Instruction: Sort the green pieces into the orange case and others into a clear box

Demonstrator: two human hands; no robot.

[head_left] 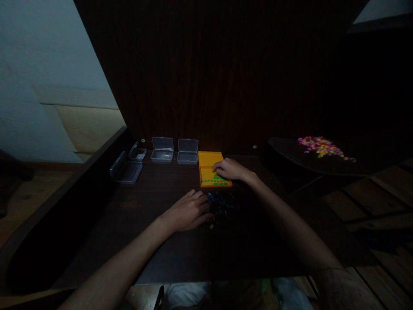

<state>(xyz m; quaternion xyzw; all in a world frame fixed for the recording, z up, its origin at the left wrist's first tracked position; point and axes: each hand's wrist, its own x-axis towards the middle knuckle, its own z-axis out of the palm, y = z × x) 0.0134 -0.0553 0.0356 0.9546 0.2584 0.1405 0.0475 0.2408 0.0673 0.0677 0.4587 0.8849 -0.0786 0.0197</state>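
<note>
My right hand [228, 168] is over a yellow open case [210, 159], its fingers bent down and drawn together in a pinch. What they hold, if anything, is hidden. Small green pieces [215, 181] lie in the case's near tray, several of them lined up along its front edge. Lower and to the left, my left hand [190, 211] rests on the dark tabletop with its fingers apart, fingertips at the left edge of a loose pile of small dark and blue pieces [222, 204]. A pale bit [211, 226] lies by its thumb.
Clear lidded boxes stand open left of the yellow case: one next to it [187, 157], another beside that [161, 155], a small one [138, 154] and a larger one [129, 172]. A heap of bright beads [322, 146] sits on the right shelf. A raised board [64, 189] edges the left.
</note>
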